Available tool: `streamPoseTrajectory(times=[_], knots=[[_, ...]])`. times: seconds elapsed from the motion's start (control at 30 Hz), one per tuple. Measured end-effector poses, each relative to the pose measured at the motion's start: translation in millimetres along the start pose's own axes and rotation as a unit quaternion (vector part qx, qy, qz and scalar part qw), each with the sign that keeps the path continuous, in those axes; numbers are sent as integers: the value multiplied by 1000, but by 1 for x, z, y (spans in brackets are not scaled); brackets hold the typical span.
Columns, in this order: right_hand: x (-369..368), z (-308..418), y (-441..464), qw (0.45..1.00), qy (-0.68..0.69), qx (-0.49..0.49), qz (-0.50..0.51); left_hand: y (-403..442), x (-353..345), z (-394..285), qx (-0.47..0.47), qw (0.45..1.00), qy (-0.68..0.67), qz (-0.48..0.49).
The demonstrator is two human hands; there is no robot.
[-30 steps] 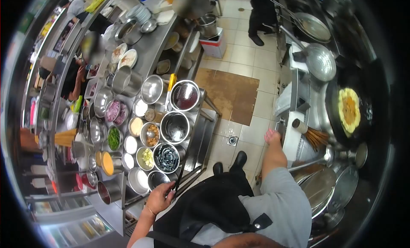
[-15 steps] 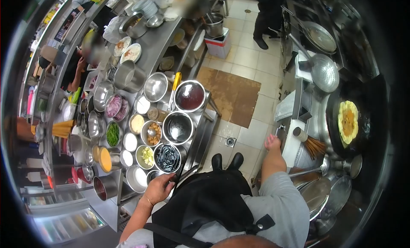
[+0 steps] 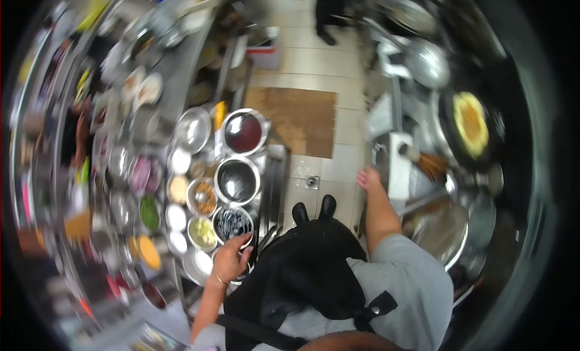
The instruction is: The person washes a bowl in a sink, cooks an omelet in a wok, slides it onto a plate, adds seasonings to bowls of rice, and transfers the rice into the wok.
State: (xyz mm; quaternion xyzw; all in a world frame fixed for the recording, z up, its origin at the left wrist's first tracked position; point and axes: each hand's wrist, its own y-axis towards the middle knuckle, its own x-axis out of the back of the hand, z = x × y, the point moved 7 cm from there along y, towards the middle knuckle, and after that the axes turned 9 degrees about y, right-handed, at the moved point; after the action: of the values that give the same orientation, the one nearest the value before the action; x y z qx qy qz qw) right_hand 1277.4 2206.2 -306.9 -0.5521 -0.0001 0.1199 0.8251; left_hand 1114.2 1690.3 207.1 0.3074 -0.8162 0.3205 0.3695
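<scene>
Narrow kitchen space, seen in the single head view and blurred toward its edges, has a tiled floor (image 3: 341,164) with a brown mat (image 3: 296,122) running between a crowded steel tabletop (image 3: 175,88) on the left and the cooking line on the right. Beyond the mat stand another person's dark-clad legs (image 3: 329,16). On the left, the left hand (image 3: 231,259) is bent at the fingers, its tips over the near edge of a bowl of dark, streaked contents (image 3: 217,215), close to the wearer's black apron (image 3: 296,260); whether it touches the bowl or grips anything, I cannot tell. Just beyond that bowl sit a dark-bottomed bowl (image 3: 258,180) and one of deep red liquid, while pale green pieces (image 3: 205,231) fill a smaller container beside it. Across the aisle, the right hand (image 3: 368,179) hangs loosely half-open near the edge of the stove-side counter and seems to hold nothing. Farther right, a yellow-rimmed food (image 3: 470,124) with an orange-brown centre lies in a black pan (image 3: 450,130), near a bristle brush (image 3: 432,167). As for progress, I judge cooking to be under way: food is in the pan, but not taken out or plated, and neither hand is at it.
</scene>
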Motion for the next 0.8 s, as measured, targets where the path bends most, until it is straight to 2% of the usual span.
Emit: streamPoseTrajectory(times=[0.03,0.1,0.13,0.2,0.27,0.33,0.4,0.47,0.5,0.6,0.63,0.7,0.73,0.8], knots=[[-8,0,-30,995,-87,52,18,10,-6,2,-39,999,6,-5],[-37,7,-118,974,-168,133,68,37,-10,-14,-75,997,-24,12],[-47,8,-162,971,-175,142,75,51,-16,-24,-115,992,-23,42],[-53,4,-208,950,-226,187,110,82,-26,-40,-129,989,-21,74],[-49,20,-265,920,-309,217,102,118,-29,-81,-191,977,7,97],[-41,45,-326,917,-316,223,103,156,-35,-113,-249,963,35,99],[-19,49,-336,924,-298,217,103,195,-39,-153,-306,945,56,99],[7,59,-330,868,-347,354,34,232,-50,-187,-351,925,92,109],[16,62,-331,871,-342,351,34,249,-57,-208,-370,916,103,112],[53,68,-332,896,-275,340,-73,293,-77,-262,-401,893,148,143],[59,63,-330,897,-276,338,-67,311,-82,-275,-396,895,151,143],[81,55,-328,910,-204,336,-134,346,-93,-301,-428,878,171,131],[85,49,-329,911,-198,337,-135,366,-98,-311,-432,875,175,132],[105,32,-336,867,-287,276,-300,415,-109,-331,-403,893,133,152]])
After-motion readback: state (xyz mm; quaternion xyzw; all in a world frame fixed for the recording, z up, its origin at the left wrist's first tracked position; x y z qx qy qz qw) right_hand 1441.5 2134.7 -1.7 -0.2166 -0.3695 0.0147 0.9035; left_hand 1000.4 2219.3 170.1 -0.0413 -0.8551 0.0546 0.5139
